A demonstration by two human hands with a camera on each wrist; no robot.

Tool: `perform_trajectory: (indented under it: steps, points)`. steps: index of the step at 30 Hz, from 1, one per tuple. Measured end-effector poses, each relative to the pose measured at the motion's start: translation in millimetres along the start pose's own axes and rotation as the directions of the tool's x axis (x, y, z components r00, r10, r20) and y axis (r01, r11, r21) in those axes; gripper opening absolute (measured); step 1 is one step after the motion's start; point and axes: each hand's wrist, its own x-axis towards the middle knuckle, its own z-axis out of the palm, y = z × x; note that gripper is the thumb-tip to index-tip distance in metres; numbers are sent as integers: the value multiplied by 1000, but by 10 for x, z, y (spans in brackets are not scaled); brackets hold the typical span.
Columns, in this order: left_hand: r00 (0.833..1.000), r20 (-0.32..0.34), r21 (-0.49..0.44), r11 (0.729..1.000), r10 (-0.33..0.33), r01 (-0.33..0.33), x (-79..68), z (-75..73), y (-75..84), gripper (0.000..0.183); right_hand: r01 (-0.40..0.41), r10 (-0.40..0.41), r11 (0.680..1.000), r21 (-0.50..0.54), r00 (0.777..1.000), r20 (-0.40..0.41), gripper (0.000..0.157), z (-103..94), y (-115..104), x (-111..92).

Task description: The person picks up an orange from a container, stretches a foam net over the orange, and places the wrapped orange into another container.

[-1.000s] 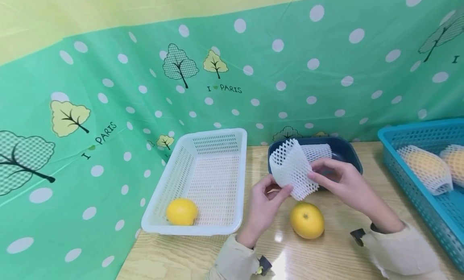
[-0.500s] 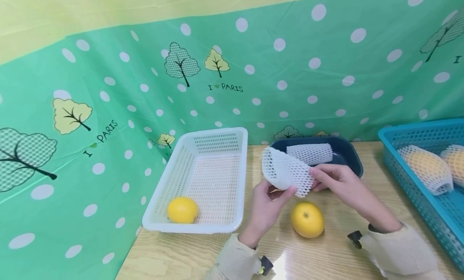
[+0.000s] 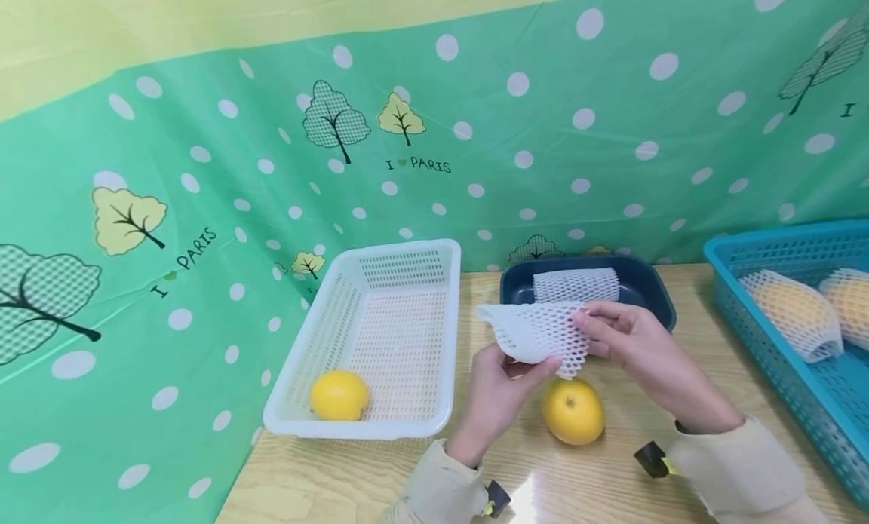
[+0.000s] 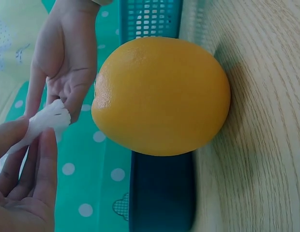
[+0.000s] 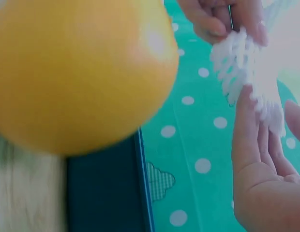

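Holding the white foam net [image 3: 532, 332] above the table [image 3: 326, 479], you pinch its lower edge with your left hand [image 3: 494, 388] and its right end with your right hand [image 3: 641, 350]. Its long axis runs roughly left to right. The yellow fruit [image 3: 573, 412] rests just your side of it, your left thumb seemingly nearer; beyond lies the navy tray [image 3: 638, 286].

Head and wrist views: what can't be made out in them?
Blue basket: right end cut off by the head view's edge.
Spare net: lower side hidden by the held net, head view.
Table fruit: top and left cut off by the right wrist view's edges.
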Motion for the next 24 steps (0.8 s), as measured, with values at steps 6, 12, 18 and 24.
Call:
perform_trajectory:
  steps: [6, 12, 18, 24]
  points:
    - [997, 60, -80, 996, -39, 44, 3, 1, 38, 37, 40, -61, 968, 248, 995, 77, 18, 1, 59, 36]
    - [986, 151, -160, 983, -66, 91, 17, -39, 74, 41, 23, -73, 943, 331, 987, 140, 22, -31, 94, 41]
    - [975, 223, -312, 946, -24, 95, 41, -74, 73, 39, -33, -57, 907, 421, 978, 201, 26, -39, 95, 22]
    - [965, 249, -352, 920, -84, 171, 59, -66, 64, 45, -59, -78, 878, 475, 962, 263, 29, -8, 70, 8]
